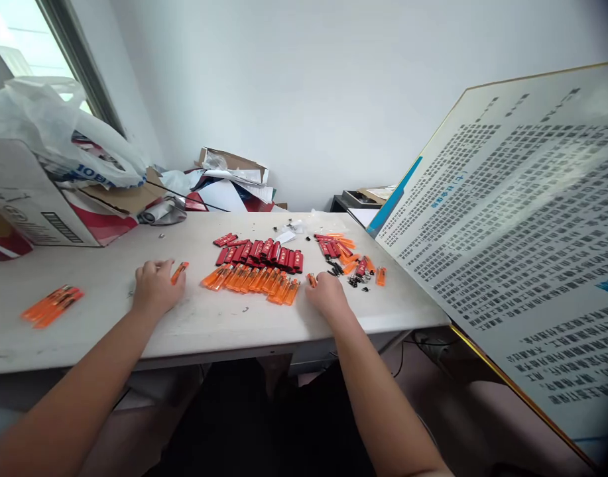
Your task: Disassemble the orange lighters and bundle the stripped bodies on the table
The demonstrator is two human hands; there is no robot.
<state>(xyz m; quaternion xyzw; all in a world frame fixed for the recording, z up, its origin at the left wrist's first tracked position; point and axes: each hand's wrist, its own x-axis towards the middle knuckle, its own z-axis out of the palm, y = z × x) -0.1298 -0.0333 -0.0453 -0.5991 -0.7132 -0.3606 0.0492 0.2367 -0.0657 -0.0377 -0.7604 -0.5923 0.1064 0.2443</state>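
My left hand (158, 286) rests on the table at the left, its fingers closed round an orange lighter (180, 272) that pokes out past the fingertips. Right of the middle, my right hand (328, 293) pinches a small orange lighter (311, 280), mostly hidden by the fingers. Between the hands lies a row of orange lighters (251, 279), fanned side by side. Just behind them sit several red cases (268, 250) with pale print, lined up in a loose row. Farther left, a few orange lighters (52, 306) lie together.
Past my right hand are a mixed heap of red cases and orange lighters (339, 248) and small black and metal bits (359, 281). A large printed board (507, 232) leans at the right. Cartons (40, 205), a plastic bag (60, 132) and papers (229, 192) crowd the back left.
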